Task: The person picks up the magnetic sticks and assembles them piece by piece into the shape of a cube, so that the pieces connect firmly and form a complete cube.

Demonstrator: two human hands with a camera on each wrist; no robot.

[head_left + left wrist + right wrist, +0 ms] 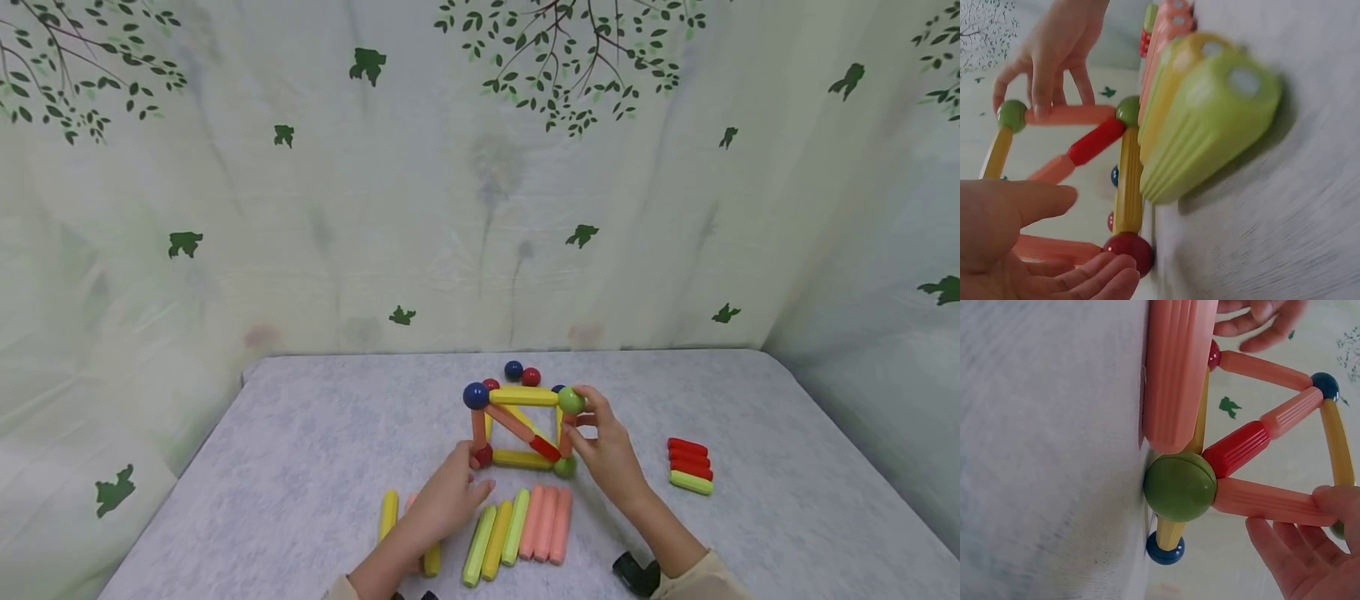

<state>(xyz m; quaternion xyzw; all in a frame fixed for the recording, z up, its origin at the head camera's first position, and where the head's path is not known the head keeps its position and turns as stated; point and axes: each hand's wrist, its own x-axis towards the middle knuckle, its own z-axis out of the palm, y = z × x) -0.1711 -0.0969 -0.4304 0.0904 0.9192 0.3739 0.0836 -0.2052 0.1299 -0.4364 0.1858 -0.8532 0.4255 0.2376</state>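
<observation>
A frame of magnetic rods and balls stands on the table. Its front has a blue ball (476, 396) at upper left, a green ball (571, 401) at upper right and a red ball (1129, 255) at lower left. Yellow rods (523, 396) run along top and bottom; a pink and red diagonal (1237, 449) crosses between. With thumb and fingers my right hand (611, 454) pinches the upright pink rod (1272, 501) just below the upper green ball. My left hand (448, 493) is at the lower red ball, thumb apart and fingers loosely extended beside it, seemingly touching.
Several yellow, lime and pink rods (517, 529) lie in a row before the frame, with more beside my left forearm. Loose blue (513, 370) and red balls (531, 377) sit behind it. Short red and lime rods (690, 467) lie at right. A black object (636, 575) is near my right wrist.
</observation>
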